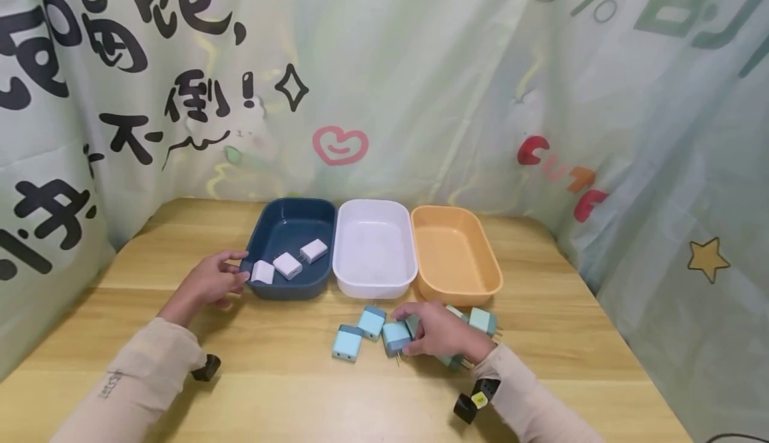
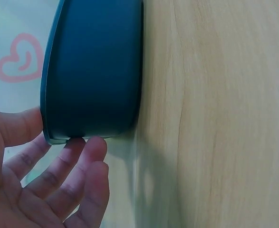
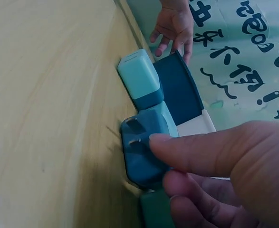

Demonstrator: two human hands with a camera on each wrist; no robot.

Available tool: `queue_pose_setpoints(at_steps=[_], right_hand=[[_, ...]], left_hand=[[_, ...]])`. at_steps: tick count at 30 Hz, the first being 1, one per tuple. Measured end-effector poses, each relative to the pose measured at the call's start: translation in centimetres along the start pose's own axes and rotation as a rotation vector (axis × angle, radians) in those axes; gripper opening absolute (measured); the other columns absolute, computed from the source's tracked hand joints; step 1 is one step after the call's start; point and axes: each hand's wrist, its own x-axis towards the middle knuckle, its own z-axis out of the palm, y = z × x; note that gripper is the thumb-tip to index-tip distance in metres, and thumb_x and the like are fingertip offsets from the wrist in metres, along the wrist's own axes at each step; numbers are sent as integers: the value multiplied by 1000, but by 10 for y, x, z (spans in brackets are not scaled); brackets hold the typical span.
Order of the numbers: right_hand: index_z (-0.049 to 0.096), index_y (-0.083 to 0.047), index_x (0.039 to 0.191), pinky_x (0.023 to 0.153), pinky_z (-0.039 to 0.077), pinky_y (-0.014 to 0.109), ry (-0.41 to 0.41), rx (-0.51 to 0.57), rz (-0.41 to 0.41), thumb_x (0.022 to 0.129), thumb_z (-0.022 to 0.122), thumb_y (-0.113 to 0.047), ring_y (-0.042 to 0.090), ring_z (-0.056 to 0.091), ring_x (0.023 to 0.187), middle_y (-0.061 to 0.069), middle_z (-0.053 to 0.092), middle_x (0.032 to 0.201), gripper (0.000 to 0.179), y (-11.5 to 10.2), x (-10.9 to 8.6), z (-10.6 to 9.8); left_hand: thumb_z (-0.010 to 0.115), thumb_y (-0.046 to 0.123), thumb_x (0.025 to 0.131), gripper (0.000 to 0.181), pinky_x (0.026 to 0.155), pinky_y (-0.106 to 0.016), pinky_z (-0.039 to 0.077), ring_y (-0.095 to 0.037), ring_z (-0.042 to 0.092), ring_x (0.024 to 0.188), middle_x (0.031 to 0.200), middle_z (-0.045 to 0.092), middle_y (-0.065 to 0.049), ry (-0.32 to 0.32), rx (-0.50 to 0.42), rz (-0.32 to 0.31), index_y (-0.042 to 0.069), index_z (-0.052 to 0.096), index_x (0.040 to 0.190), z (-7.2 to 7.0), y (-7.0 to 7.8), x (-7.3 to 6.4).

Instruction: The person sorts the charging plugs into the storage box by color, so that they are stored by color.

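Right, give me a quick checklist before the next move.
1. Right grip on blue charger: ok, thumb touches it.
2. Blue charger lifted clear of the table: cannot tell.
3. Left grip on navy tray: ok, touching its edge.
4. White chargers in navy tray: ok, three inside.
5. Table free of loose chargers: not ok, several lie there.

Head view: set high, faced forward and down; table (image 1: pixel 270 389) and backdrop (image 1: pixel 432 96) are taken in from farthest off. Left wrist view: turned sideways; the navy tray (image 2: pixel 96 71) is faced closely, past the left hand (image 2: pixel 39 190). Right wrist view: also sideways; a blue charger (image 3: pixel 144 164) is shown very near, the left hand beyond. Shared by all three: the navy tray, the left hand.
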Motion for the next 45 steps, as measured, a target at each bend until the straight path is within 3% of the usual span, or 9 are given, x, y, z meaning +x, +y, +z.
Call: queue_pose_setpoints(at_steps=[6, 23, 30, 35, 45], right_hand=[[62, -4, 124, 55, 50, 23, -26, -27, -49, 73, 84, -4, 3, 57, 58, 7, 65, 115, 55, 0, 0, -2], [65, -9, 118, 54, 52, 26, 51, 54, -20, 72, 86, -14, 7, 63, 60, 2, 65, 106, 51, 1, -3, 1], [62, -7, 124, 55, 52, 28, 65, 69, 9, 76, 84, -21, 9, 64, 62, 5, 62, 116, 55, -1, -6, -5], [59, -2, 126, 58, 54, 28, 76, 96, -18, 79, 82, -18, 10, 64, 67, 9, 59, 120, 56, 2, -8, -9], [61, -3, 121, 61, 55, 27, 104, 117, -73, 78, 82, -13, 9, 66, 68, 9, 59, 120, 50, 1, -3, -18]], left_hand=[[58, 14, 97, 59, 65, -40, 55, -30, 65, 93, 133, 43, -36, -5, -2, 14, 0, 32, 149, -1, 0, 2], [58, 15, 97, 59, 64, -40, 55, -28, 65, 91, 132, 44, -35, -11, -3, 6, 1, 32, 148, 0, -1, 1], [58, 16, 97, 60, 65, -40, 55, -29, 64, 93, 135, 42, -35, -7, 8, -7, 3, 31, 149, -1, 0, 2], [58, 15, 97, 60, 65, -39, 56, -29, 65, 93, 134, 42, -35, -6, 11, -9, 2, 31, 149, 0, 1, 2], [58, 15, 97, 60, 65, -40, 55, -29, 65, 93, 132, 44, -34, 2, 5, -21, 2, 31, 149, 0, 2, 2]])
